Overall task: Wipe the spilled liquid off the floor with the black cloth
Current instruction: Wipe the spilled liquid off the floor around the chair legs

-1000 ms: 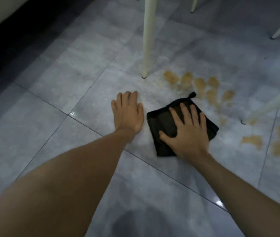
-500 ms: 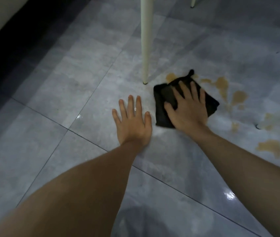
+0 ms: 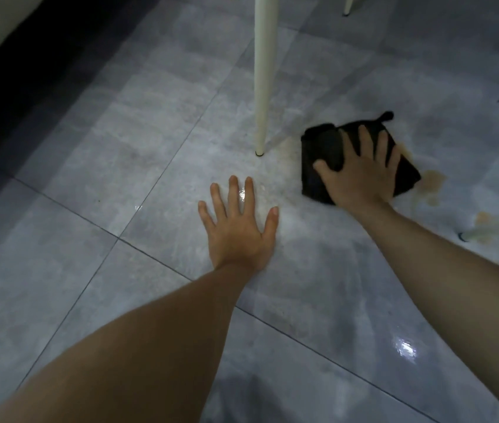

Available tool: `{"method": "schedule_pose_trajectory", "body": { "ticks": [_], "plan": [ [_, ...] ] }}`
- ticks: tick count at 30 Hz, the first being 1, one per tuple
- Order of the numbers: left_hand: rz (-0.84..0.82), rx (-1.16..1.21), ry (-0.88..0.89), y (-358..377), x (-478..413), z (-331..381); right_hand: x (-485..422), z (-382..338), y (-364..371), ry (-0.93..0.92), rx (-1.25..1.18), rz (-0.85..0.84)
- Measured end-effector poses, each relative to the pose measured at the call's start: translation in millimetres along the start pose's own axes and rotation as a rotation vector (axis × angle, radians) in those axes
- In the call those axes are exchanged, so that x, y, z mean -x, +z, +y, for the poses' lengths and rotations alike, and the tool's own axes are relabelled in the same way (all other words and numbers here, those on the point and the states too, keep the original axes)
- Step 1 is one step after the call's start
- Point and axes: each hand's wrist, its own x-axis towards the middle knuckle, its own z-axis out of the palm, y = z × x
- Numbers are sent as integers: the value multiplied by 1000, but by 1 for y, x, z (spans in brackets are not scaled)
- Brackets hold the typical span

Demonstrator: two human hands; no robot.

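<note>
While folded and rumpled, black cloth (image 3: pixel 324 154) lies under right hand (image 3: pixel 361 178).

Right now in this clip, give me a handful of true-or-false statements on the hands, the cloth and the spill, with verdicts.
1. The right hand presses flat on the cloth. True.
2. The left hand holds a second cloth. False: it lies empty, fingers spread, on the bare floor.
3. Brown spill shows on the floor to the right of the cloth. True.
4. The cloth is wrapped around the white leg. False: it lies to the right of the leg, apart from it.
5. The floor is dry wood. False: it is grey tile with grout lines and wet glare.
</note>
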Motion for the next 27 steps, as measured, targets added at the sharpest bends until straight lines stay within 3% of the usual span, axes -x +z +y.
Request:
{"method": "schedule_pose_trajectory", "body": {
  "ticks": [3, 6, 10, 14, 17, 20, 24, 27],
  "plan": [
    [1, -8, 1, 0, 1, -2, -9, -44, 5, -108, -4, 6],
    [-7, -14, 31, -2, 2, -3, 30, -38, 14, -260, -2, 31],
    [-6, -2, 33, -3, 0, -2, -1, -15, 3, -212, 39, -3],
    [3, -9, 37, -2, -1, -3, -41, -49, 0, -90, -31, 4],
    [3, -20, 45, -2, 2, -5, 12, -50, 8, -257, -19, 18],
    [-7, -35, 49, 2, 4, -3, 47, 2, 10, -308, 23, -2],
    [18, -40, 33, 0, -1, -5, -28, 5, -9, -139, 25, -33],
    [-9, -53, 27, 0, -1, -6, -25, -27, -2, -118, 36, -14]
  ]
}}
